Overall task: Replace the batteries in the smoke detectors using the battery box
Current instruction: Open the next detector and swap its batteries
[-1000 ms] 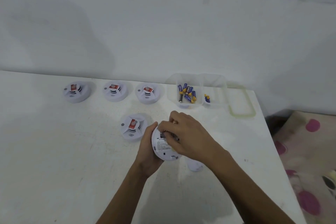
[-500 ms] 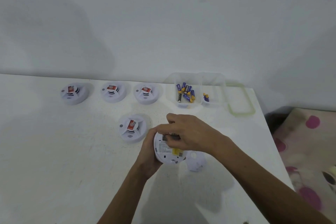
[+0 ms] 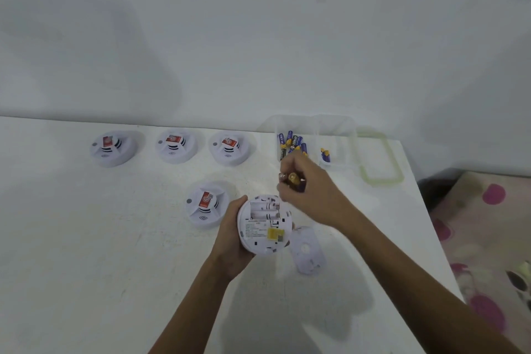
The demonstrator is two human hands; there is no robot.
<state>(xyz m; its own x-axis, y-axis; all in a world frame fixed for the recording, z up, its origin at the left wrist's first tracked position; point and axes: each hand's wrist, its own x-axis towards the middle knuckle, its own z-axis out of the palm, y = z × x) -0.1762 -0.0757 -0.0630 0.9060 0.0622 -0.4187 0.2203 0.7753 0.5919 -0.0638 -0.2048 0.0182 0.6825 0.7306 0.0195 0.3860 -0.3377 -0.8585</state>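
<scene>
My left hand (image 3: 230, 241) grips a white smoke detector (image 3: 264, 224) turned back-up, its battery bay open and showing bare slots. My right hand (image 3: 307, 192) is lifted just above and behind it, fingers curled round batteries (image 3: 293, 179) with gold ends showing. The detector's round back cover (image 3: 307, 253) lies on the table to the right. The clear battery box (image 3: 313, 141) stands beyond my right hand, with several blue-and-gold batteries (image 3: 290, 144) in its left part and a few (image 3: 325, 154) in its right part.
Three white smoke detectors (image 3: 113, 148) (image 3: 175, 144) (image 3: 230, 146) sit in a row at the back of the white table (image 3: 86, 238), a fourth (image 3: 207, 204) just left of my left hand. The box's green-rimmed lid (image 3: 379, 158) lies near the right table edge. A wall stands behind.
My right hand has lifted off the detector's back and moved up toward the box with the batteries in it, leaving the battery slots bare. The left hand has stayed in place.
</scene>
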